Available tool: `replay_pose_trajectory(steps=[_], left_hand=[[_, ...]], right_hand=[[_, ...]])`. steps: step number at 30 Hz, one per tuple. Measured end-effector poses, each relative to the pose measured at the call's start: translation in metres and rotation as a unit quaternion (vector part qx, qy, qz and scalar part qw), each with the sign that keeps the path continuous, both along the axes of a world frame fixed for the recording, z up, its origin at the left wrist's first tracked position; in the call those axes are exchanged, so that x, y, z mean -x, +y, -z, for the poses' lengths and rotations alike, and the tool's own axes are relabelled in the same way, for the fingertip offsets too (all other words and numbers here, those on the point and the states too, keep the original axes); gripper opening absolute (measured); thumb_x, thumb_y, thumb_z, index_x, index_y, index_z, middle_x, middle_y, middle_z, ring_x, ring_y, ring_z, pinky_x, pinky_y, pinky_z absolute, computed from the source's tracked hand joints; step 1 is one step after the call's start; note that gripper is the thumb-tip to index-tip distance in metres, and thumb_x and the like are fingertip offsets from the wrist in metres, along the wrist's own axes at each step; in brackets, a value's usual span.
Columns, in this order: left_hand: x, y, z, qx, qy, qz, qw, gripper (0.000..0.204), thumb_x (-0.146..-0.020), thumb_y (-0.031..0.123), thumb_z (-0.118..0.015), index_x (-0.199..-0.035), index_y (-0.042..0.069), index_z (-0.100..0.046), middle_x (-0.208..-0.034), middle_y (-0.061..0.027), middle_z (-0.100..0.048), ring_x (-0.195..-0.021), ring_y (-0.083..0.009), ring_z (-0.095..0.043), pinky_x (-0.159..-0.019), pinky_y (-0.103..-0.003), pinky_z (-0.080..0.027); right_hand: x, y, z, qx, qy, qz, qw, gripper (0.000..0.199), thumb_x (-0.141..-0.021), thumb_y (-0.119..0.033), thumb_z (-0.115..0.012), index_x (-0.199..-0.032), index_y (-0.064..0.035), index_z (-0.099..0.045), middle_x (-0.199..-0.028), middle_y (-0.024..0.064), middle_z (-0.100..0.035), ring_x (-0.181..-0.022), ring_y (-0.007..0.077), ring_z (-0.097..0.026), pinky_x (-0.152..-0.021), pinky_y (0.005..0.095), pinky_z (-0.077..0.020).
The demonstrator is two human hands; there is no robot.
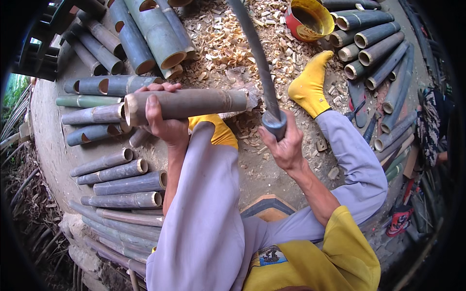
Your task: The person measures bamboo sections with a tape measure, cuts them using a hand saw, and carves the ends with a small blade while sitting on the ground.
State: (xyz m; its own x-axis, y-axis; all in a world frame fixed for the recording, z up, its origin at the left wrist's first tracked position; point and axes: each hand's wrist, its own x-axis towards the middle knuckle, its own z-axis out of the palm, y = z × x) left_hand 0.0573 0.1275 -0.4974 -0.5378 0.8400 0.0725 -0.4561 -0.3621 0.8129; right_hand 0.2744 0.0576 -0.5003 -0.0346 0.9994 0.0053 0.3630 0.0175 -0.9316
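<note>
My left hand (168, 130) is wrapped around a brown-grey bamboo tube (199, 103), which lies nearly level across the front of me. Its open end points left, and its right end rests at or just above a rough block (252, 97), partly hidden. Closed round the thick dark handle (274, 125) of a machete is my right hand (287, 148). The long curved blade (256, 48) rises up and away from me, just right of the tube's end. Blade and tube appear apart.
Wood shavings (218, 39) cover the ground ahead. Bamboo tubes with cut holes (158, 39) lie at far left, plain bamboo tubes (128, 182) at near left, and a stack of bamboo tubes (376, 46) at right. A red and yellow bucket (306, 22) stands beyond my yellow-socked foot (310, 85).
</note>
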Motion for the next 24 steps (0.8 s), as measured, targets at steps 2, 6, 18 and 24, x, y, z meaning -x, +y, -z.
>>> replay_pose_trajectory(steps=[2, 6, 18, 24], left_hand=[[-0.002, -0.002, 0.002, -0.01, 0.019, 0.007, 1.0, 0.044, -0.074, 0.025, -0.058, -0.11, 0.008, -0.04, -0.088, -0.0078, -0.047, -0.079, -0.0213, -0.052, -0.081, -0.044, -0.046], [-0.01, -0.002, 0.003, -0.033, 0.043, 0.055, 0.997, 0.046, -0.072, 0.025, -0.055, -0.112, 0.008, -0.039, -0.089, -0.0088, -0.046, -0.081, -0.0226, -0.052, -0.083, -0.045, -0.045], [0.001, -0.007, 0.003, -0.102, 0.078, 0.156, 0.979, 0.051, -0.069, 0.022, -0.06, -0.113, 0.006, -0.039, -0.09, -0.0133, -0.05, -0.084, -0.0281, -0.054, -0.085, -0.049, -0.044], [0.014, -0.012, -0.002, -0.069, 0.11, 0.154, 0.979, 0.055, -0.068, 0.021, -0.066, -0.11, 0.003, -0.036, -0.087, -0.0142, -0.05, -0.083, -0.0291, -0.055, -0.081, -0.046, -0.046]], right_hand=[[0.001, 0.002, -0.012, -0.125, -0.016, 0.01, 0.992, 0.044, -0.081, -0.024, -0.069, -0.107, 0.0024, -0.045, -0.077, 0.0127, -0.063, -0.068, 0.0225, -0.066, -0.057, 0.03, -0.0533], [-0.008, 0.01, 0.061, 0.198, -0.141, -0.034, 0.969, 0.029, -0.085, -0.02, -0.064, -0.096, 0.0008, -0.048, -0.073, 0.01, -0.061, -0.058, 0.0184, -0.06, -0.051, 0.0303, -0.0491], [-0.009, 0.009, 0.056, 0.176, -0.109, -0.078, 0.975, 0.037, -0.084, -0.027, -0.065, -0.1, 0.0022, -0.049, -0.076, 0.0136, -0.064, -0.067, 0.0237, -0.065, -0.056, 0.0303, -0.0524], [-0.007, 0.016, 0.022, 0.145, -0.033, -0.046, 0.988, 0.034, -0.085, -0.03, -0.063, -0.096, 0.0, -0.052, -0.071, 0.0082, -0.061, -0.058, 0.0169, -0.06, -0.051, 0.0286, -0.0495]])
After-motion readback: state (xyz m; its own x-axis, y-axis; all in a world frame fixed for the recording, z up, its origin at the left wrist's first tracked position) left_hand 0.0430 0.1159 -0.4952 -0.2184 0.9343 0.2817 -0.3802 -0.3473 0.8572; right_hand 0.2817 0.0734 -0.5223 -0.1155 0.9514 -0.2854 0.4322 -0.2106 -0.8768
